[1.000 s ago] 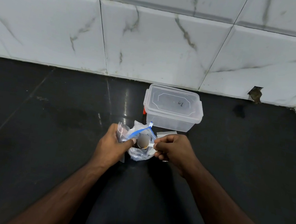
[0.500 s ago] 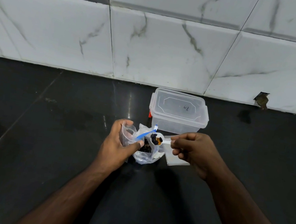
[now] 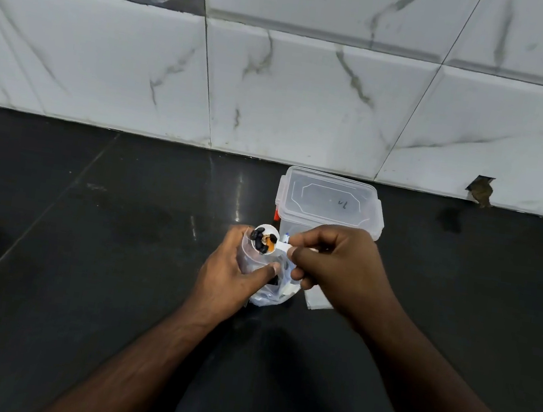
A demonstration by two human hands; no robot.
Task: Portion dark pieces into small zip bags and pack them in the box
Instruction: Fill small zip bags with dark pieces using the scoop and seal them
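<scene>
The right hand (image 3: 331, 265) pinches the short white handle of a small round scoop (image 3: 265, 239) between thumb and fingers. The scoop carries a little heap of dark pieces (image 3: 260, 237) with 1 orange bit among them, and it hangs just over the mouth of a small zip bag (image 3: 250, 255). The left hand (image 3: 234, 270) is wrapped around this bag and its thumb presses the front wall to keep the mouth open.

The main risk, I think, is a spill. The bag is thin, clear, soft film, so its mouth can fold shut if the left thumb slips, and then the pieces fall on the dark desk (image 3: 84, 250), where they are hard to find. The scoop is shallow and full, so a fast tilt can also throw pieces over the rim.

Under both hands lies a bigger crumpled clear bag (image 3: 268, 297) with a blue zip part, which seems to be the supply. A flat pale sheet (image 3: 318, 300), maybe more bags, lies just right of it. Farther, near the white marble-pattern tile wall (image 3: 310, 107), stands the box (image 3: 329, 199): rigid, clear plastic, rectangular with rounded corners, and its lid is on. The desk is black, smooth and a bit glossy.
</scene>
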